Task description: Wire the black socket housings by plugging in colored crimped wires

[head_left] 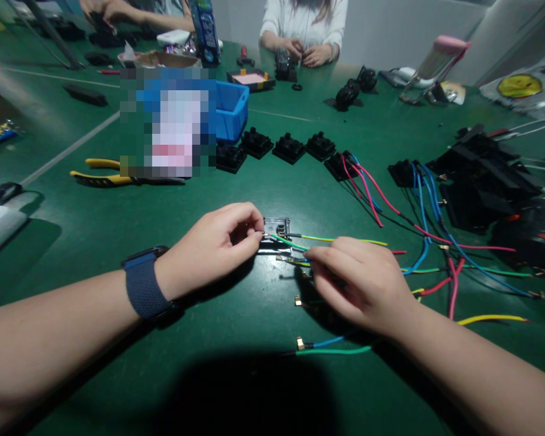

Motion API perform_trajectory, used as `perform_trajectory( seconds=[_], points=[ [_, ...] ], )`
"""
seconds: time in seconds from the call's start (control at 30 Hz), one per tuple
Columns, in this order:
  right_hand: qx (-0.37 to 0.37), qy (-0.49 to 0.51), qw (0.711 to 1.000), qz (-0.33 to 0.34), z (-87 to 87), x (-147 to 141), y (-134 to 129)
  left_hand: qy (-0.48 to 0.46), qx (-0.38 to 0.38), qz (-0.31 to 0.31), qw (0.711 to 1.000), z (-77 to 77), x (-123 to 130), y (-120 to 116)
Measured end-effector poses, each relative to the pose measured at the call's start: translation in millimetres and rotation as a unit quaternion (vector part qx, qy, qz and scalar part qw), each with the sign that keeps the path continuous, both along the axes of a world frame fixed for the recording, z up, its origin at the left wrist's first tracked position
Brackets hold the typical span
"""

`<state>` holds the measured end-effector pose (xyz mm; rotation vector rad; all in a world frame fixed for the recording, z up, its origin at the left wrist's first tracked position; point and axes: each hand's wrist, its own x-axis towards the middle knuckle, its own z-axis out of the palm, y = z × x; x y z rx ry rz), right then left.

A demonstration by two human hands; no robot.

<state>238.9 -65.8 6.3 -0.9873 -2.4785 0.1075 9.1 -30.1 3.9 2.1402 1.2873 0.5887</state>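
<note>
My left hand is closed in a pinch at the metal-tipped end of a green wire. My right hand pinches the same wire a little farther along, its fingers pressed together. Just beyond my left fingertips lies a small black plastic housing, partly hidden by the hand. A yellow-green wire runs from the housing's right side, behind my right hand. Under the right fingertips lie more wire ends with metal terminals. Nearer me are a blue wire with a brass terminal and another green wire.
Yellow-handled pliers lie at the left. Black housings form a row ahead, some with red and blue wires. Behind are a blue bin and a blurred-out patch. Black parts pile up at right. Two people sit across the green table.
</note>
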Motion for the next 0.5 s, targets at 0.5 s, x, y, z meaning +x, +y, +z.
perform_trajectory(
  seconds=[0.5],
  points=[
    [0.016,-0.004,1.000,-0.019,1.2,-0.4,1.9,-0.007,-0.007,0.004,1.000,-0.4,0.6,0.5]
  ],
)
